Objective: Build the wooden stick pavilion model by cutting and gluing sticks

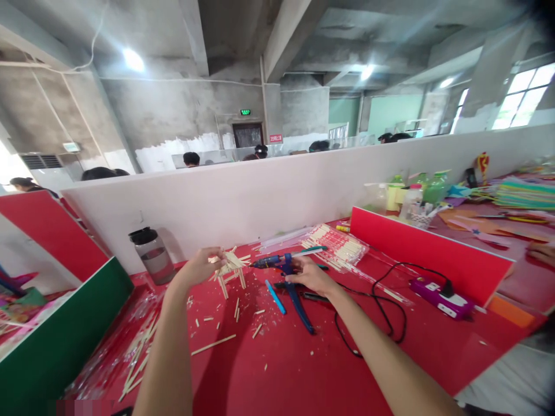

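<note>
My right hand [313,276] is wrapped round a blue hot glue gun [299,306], its nozzle pointing left. A glue stick [309,252] sticks out of the gun's rear. Just left of the nozzle stands a small model built of pale wooden sticks [234,263], with stick legs on the table. The fingers of my left hand [203,263] close on its upper left side; the fingertips partly hide what they pinch. A bright blue pen-like tool [276,297] lies below the gun. Cut stick pieces [237,308] and a longer stick [213,344] are scattered in front.
A water bottle [152,254] stands at the back left. Plastic-wrapped sticks [338,245] lie behind the gun. A black cord [405,323] loops to a purple power strip [440,297]. Green [65,329] and red [425,254] dividers flank the table. Another person's hand [541,252] shows far right.
</note>
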